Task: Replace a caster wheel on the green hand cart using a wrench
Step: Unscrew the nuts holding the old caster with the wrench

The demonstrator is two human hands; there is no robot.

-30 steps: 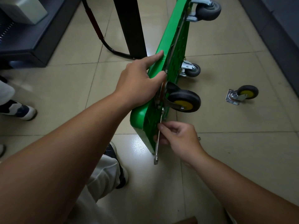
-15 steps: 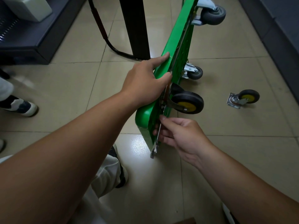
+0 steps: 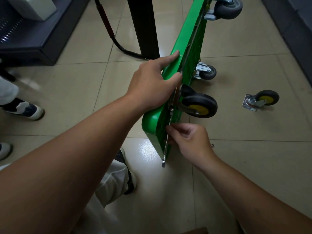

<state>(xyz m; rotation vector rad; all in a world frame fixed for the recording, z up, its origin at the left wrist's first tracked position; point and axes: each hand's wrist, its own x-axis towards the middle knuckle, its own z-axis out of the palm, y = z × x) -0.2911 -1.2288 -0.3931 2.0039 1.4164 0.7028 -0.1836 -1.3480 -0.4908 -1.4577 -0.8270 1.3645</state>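
Beige glossy tiles cover the floor [image 3: 67, 98], crossed by thin grout lines, and a bright patch of reflected light is seen toward its lower middle. At the floor's far left corner a dark cabinet [image 3: 33, 41] is set, with a pale box [image 3: 33, 5] on top. A black post [image 3: 141, 22] rises at the far edge, and a black hose [image 3: 108, 26] with a red stretch is curved round its foot. Dark furniture [image 3: 295, 31] lines the right edge. Shoes [image 3: 25, 108] of another person are seen at the left edge.

The cart [image 3: 190, 48] is stood on its long edge, running from the far right toward the middle of the floor, with its underside turned to the right. Two grey wheels [image 3: 228, 7] are fixed further along it. A caster [image 3: 199, 105] with a yellow hub is mounted at the near end. A loose caster [image 3: 263, 100] lies on the tiles well apart to the right, and a small ring [image 3: 212, 145] lies near the right wrist.

The left hand [image 3: 152, 86] is laid over the cart's upper rim, forefinger stretched along the deck and thumb hooked over the rim just above the caster's plate. The right hand [image 3: 190, 142] is held with its fingers [image 3: 184, 130] curled, and the wrench [image 3: 166, 146] is pinched by its shank between them and the thumb. The wrench's upper head is set at the caster's plate; its lower end projects past the cart's near corner.
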